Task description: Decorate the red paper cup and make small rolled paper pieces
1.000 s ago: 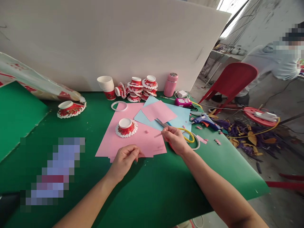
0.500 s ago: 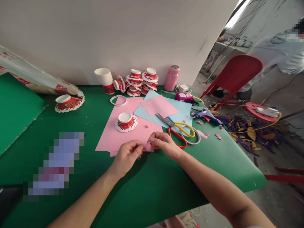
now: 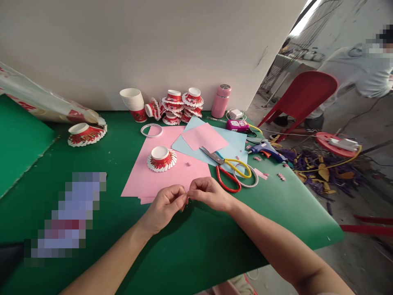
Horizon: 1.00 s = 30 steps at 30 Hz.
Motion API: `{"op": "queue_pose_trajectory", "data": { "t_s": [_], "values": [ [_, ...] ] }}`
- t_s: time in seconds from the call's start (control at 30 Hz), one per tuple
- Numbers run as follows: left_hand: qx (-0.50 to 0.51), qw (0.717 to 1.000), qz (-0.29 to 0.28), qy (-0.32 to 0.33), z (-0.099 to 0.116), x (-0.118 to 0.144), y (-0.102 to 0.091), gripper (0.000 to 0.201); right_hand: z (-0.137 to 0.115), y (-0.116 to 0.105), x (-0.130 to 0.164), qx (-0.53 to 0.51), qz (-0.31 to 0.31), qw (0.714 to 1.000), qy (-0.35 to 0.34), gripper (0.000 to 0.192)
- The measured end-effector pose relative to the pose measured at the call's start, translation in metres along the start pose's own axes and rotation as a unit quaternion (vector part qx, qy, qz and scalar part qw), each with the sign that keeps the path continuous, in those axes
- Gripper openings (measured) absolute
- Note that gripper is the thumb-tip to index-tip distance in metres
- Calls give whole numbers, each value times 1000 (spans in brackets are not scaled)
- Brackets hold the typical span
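My left hand (image 3: 167, 207) and my right hand (image 3: 210, 194) meet fingertip to fingertip over the near edge of the pink paper (image 3: 138, 184). Both are closed in a pinch; whatever is between the fingertips is too small and covered to name. Just beyond them, a red paper cup base with a white fringed rim (image 3: 161, 158) stands upside down on the paper. A tiny pink folded piece (image 3: 188, 164) lies to its right. Scissors (image 3: 229, 166) with one red and one yellow handle rest beside my right hand, partly over a blue sheet (image 3: 239, 143).
Along the wall stand stacked white cups (image 3: 132, 100), several fringed red cups (image 3: 173, 107) and a pink flask (image 3: 221, 101). Two tape rings, a purple box (image 3: 237, 125) and a blue glue gun (image 3: 267, 150) lie on the green table (image 3: 190, 254). A person stands beyond a red chair (image 3: 316, 96).
My right hand has shifted slightly down and left, and the fingertips of both hands now come together. The whole view has moved a little; the things on the table stay put.
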<state>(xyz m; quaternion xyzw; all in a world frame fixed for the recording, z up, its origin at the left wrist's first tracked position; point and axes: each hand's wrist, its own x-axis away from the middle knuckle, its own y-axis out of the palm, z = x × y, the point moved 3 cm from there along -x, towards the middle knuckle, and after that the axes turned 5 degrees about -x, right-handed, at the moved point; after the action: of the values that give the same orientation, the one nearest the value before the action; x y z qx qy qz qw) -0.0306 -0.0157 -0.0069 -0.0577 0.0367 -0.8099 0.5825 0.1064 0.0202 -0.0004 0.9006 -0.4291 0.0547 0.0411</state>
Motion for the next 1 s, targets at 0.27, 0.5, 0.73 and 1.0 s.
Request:
{"op": "queue_pose_trajectory", "data": {
  "t_s": [0.27,0.5,0.73,1.0],
  "values": [
    [87,995,50,-1,1,-3,-6,25,-10,-29,-2,-32,65,997,-33,30],
    [13,994,111,13,-4,-6,-13,22,-9,-29,-4,-27,106,993,-48,36],
    [-65,996,58,21,2,-1,1,25,5,-3,-3,18,58,998,-30,39],
    [111,991,71,-7,-6,-3,-9,26,-5,-29,-4,-16,159,982,-98,32]
  ]
}}
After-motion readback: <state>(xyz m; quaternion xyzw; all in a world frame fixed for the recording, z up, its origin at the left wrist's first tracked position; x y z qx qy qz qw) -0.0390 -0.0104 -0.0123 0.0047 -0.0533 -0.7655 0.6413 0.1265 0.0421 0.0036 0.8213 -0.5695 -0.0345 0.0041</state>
